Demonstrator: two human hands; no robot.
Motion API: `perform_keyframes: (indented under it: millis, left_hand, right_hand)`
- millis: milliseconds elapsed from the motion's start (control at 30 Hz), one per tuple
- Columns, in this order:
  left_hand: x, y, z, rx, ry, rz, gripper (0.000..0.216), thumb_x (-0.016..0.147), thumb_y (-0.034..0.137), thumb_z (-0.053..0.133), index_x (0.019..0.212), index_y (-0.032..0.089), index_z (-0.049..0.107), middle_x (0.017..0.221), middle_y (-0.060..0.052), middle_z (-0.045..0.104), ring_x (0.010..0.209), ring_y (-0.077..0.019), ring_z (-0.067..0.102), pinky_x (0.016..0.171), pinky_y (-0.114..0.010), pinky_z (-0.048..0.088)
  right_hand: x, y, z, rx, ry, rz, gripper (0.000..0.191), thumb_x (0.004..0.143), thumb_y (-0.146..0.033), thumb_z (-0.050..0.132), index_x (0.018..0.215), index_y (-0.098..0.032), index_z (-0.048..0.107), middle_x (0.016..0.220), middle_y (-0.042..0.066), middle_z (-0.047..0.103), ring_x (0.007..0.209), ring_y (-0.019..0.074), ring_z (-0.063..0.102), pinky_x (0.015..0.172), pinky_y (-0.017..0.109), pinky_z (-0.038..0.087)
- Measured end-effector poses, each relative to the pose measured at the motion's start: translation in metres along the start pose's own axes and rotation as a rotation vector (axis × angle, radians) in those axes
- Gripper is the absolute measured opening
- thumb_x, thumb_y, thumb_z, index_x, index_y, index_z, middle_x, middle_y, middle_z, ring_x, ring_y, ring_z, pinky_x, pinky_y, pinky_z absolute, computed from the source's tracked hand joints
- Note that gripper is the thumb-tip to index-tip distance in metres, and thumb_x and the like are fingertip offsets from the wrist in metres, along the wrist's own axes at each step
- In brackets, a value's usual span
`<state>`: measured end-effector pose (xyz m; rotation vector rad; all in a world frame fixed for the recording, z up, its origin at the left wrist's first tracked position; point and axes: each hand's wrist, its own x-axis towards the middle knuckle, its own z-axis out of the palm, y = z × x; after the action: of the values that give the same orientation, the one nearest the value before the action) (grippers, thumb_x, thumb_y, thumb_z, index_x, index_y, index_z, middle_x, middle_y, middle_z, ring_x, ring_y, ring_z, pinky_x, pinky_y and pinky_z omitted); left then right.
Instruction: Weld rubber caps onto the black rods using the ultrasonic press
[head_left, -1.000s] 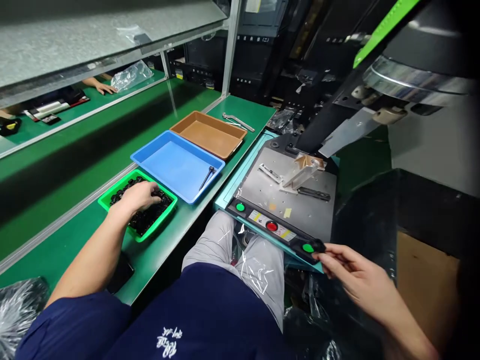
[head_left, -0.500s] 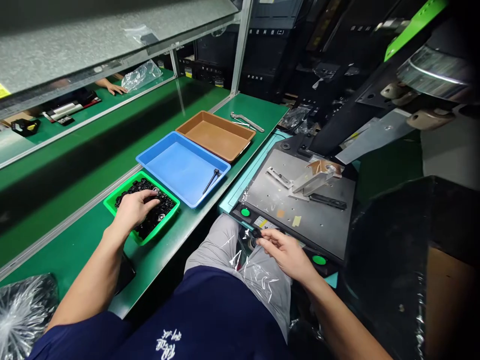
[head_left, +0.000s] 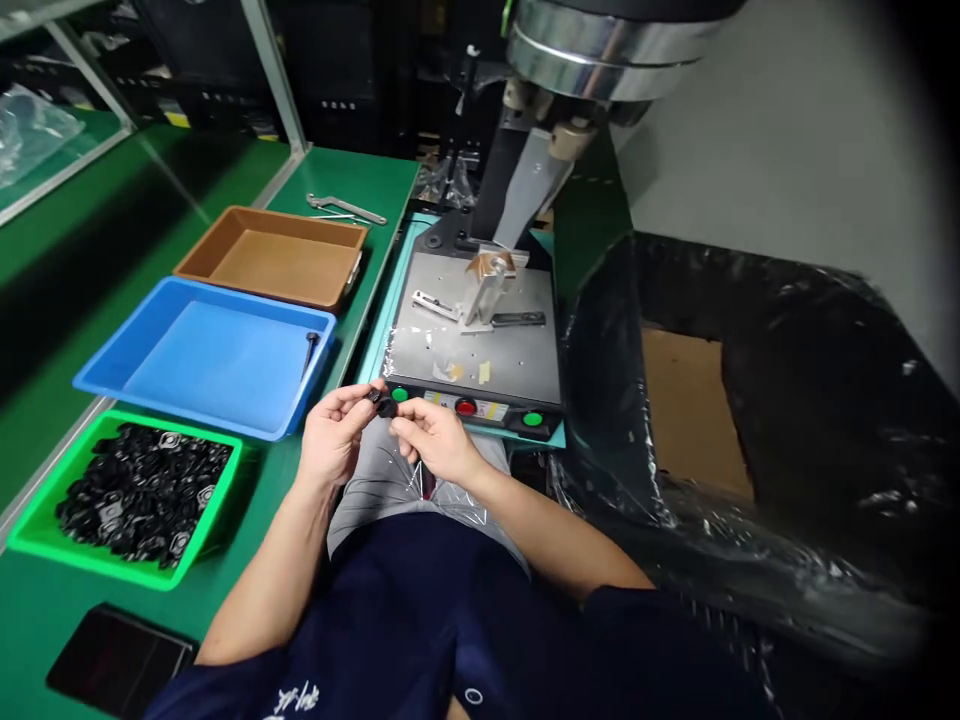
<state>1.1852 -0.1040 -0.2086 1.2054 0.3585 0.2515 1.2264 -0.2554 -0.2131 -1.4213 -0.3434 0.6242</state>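
Observation:
My left hand pinches a small black plastic part between thumb and fingers. Right beside it, my right hand grips a round black part. The two parts are close together over my lap, in front of the press; whether they touch I cannot tell. To the left, a green bin holds a heap of small black parts, a few with pale metal rings. Beyond my hands lies the metal press plate, with a metal fixture standing upright on it.
The press head hangs above the fixture. Two green buttons and a red button line the press front. A blue tray holds a black rod-like piece. Behind it are a brown tray and a wrench. Black plastic sheeting bulges at right.
My left hand has come out of the green bin with a small black part and met my right hand over my lap. The view has swung right toward the press.

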Motion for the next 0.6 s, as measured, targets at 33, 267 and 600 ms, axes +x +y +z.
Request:
perform_keyframes:
  millis: [33, 267, 600]
  left_hand:
    - [0.002, -0.006, 0.005, -0.022, -0.015, -0.02, 0.036, 0.064, 0.041, 0.084, 0.091, 0.022, 0.07, 0.108, -0.009, 0.074, 0.104, -0.0262, 0.069, 0.094, -0.046, 0.054]
    - [0.011, -0.027, 0.026, -0.091, -0.033, -0.055, 0.029, 0.064, 0.032, 0.085, 0.086, 0.018, 0.073, 0.108, -0.011, 0.073, 0.097, -0.0232, 0.069, 0.079, -0.035, 0.057]
    - [0.022, -0.03, 0.024, 0.083, -0.088, -0.069, 0.019, 0.065, 0.03, 0.083, 0.075, 0.017, 0.075, 0.102, -0.01, 0.075, 0.094, -0.0244, 0.069, 0.075, -0.035, 0.056]
  right_hand:
    - [0.0, 0.001, -0.003, 0.016, 0.023, 0.002, 0.026, 0.081, -0.044, 0.063, 0.087, -0.019, 0.058, 0.059, -0.005, 0.055, 0.047, 0.0088, 0.052, 0.042, 0.02, 0.045]
    - [-0.002, 0.014, -0.019, -0.175, 0.211, -0.127, 0.019, 0.086, -0.036, 0.057, 0.09, -0.018, 0.06, 0.069, -0.001, 0.059, 0.05, 0.0093, 0.055, 0.044, 0.021, 0.044]
    - [0.0, 0.022, -0.031, -0.075, 0.188, 0.016, 0.019, 0.083, -0.036, 0.061, 0.089, -0.018, 0.061, 0.066, -0.003, 0.06, 0.046, 0.0075, 0.05, 0.042, 0.019, 0.039]
